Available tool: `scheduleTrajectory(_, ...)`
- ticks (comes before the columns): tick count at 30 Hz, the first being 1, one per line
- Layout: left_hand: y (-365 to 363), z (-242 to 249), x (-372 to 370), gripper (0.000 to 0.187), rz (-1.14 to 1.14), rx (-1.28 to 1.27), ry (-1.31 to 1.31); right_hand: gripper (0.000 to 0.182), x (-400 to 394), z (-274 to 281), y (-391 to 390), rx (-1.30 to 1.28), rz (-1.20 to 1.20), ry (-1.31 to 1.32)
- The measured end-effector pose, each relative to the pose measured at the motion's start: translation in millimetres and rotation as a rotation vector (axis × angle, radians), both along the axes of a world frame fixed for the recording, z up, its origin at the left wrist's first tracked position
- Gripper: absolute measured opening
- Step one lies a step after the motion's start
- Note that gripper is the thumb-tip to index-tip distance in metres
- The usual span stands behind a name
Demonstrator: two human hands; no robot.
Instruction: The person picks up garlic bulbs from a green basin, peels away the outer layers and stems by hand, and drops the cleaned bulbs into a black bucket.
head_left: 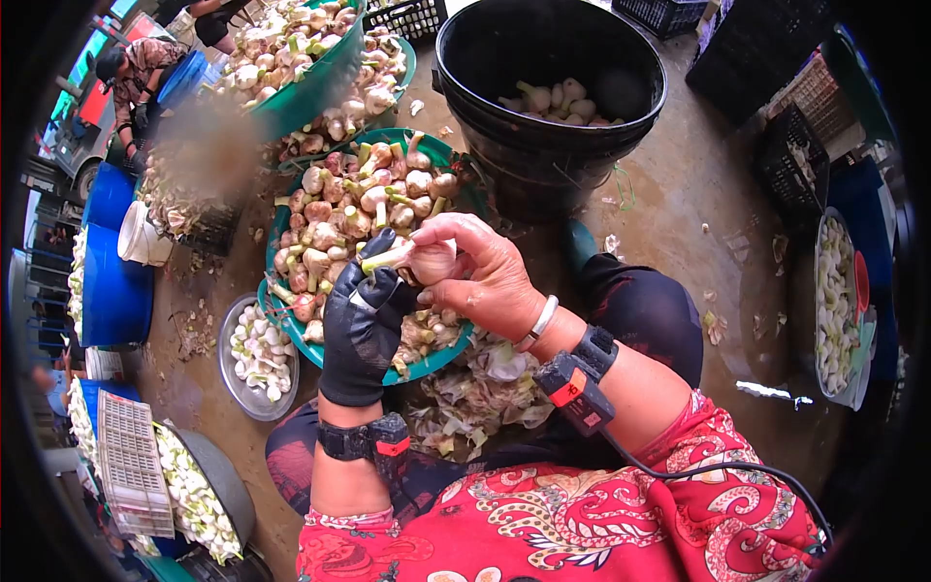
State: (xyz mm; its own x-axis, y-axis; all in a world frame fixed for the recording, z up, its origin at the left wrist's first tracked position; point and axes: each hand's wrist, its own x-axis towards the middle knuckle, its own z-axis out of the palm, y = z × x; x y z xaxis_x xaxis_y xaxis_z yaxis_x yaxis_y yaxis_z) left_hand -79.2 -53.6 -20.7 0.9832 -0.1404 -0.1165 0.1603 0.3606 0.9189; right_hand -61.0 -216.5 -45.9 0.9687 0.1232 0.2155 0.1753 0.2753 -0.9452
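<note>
My right hand (475,262), bare, with a bracelet at the wrist, grips a garlic bulb (433,262) by its side. The bulb's pale stem points left, towards my left hand (369,315), which wears a black glove and is closed around the stem end. A small whitish patch shows by the gloved thumb; I cannot make out what it is. Under both hands stands a green basin (273,254) heaped with garlic bulbs (330,209) that have stem stubs and purplish skins. Loose garlic skins (485,393) lie in a pile between my legs.
Ahead stands a black bucket (543,175) with some bulbs inside. A bowl (233,383) of peeled garlic is at the left. Another green tub (315,92) of bulbs stands beyond. Blue tubs (121,286) line the left, near a co-worker (136,82). Black crates (790,160) are at right.
</note>
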Motion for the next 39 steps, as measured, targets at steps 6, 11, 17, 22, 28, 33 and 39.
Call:
scheduleTrajectory(6, 4, -25, 2, 0.027, -0.061, 0.54, -0.417, 0.048, -1, -3, 1, -0.299, -0.083, -0.297)
scheduleTrajectory(11, 28, -22, -6, 0.025, 0.05, 0.41, -0.029, 0.024, -4, 1, 4, 0.278, 0.236, 0.378)
scheduleTrajectory(17, 45, -20, 4, 0.023, 0.029, 0.98, -0.541, 0.04, -21, -4, 8, 0.495, 1.036, 0.985)
scheduleTrajectory(22, 45, -36, -4, 0.033, 0.065, 0.311, 0.039, 0.043, -7, -7, -1, 0.591, 0.667, 0.898)
scheduleTrajectory(28, 13, -3, -18, 0.038, 0.013, 0.202, -0.07, 0.044, 1, -11, -6, 0.395, 0.607, 0.8)
scheduleTrajectory(33, 20, -6, -15, 0.03, -0.003, 0.216, -0.027, 0.035, 3, -8, 1, 0.292, 0.36, 0.723)
scheduleTrajectory(39, 57, -46, 3, 0.039, 0.121, -0.42, 0.241, 0.037, 7, 25, -14, 0.786, 0.335, 0.374)
